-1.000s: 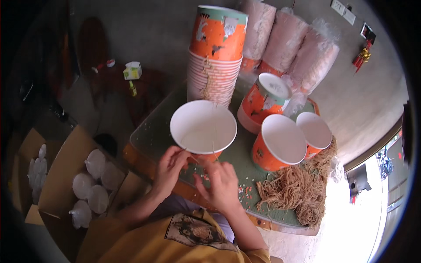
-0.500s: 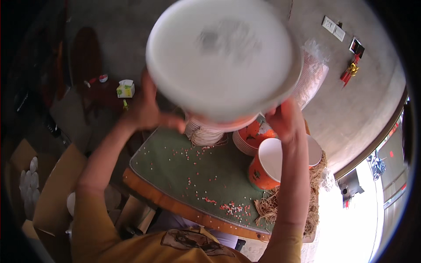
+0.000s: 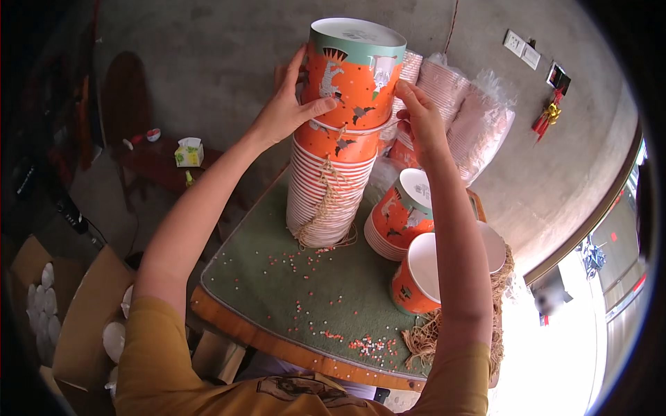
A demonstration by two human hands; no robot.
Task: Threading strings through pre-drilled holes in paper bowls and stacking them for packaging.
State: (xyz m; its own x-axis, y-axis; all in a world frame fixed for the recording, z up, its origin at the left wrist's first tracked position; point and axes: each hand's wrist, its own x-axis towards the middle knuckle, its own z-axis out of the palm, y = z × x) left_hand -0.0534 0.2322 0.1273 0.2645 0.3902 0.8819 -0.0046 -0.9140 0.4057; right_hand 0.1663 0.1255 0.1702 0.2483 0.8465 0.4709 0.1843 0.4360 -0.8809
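An orange paper bucket (image 3: 354, 80) with a green band and bat pictures is upside down, its white base facing up. It sits over the top of a tall stack of nested paper buckets (image 3: 326, 187), with strands of string hanging down the stack's side. My left hand (image 3: 295, 104) grips the bucket's left side, thumb across its front. On the right side, my right hand (image 3: 422, 118) has its fingertips against the wall, other fingers curled. Beside the stack stands a shorter upside-down stack of buckets (image 3: 399, 218). A single bucket (image 3: 413, 277) lies tilted, partly behind my right forearm.
Small red and white beads (image 3: 371, 344) lie scattered on the green tabletop (image 3: 277, 298). A bundle of brown string (image 3: 423, 340) lies at the right edge. Plastic-wrapped bucket stacks (image 3: 479, 125) stand behind. An open cardboard box (image 3: 90, 312) is at the lower left.
The upside-down bucket has moved away from my head and down onto the tall stack, both hands going with it. More of the stack and the wrapped stacks behind now show.
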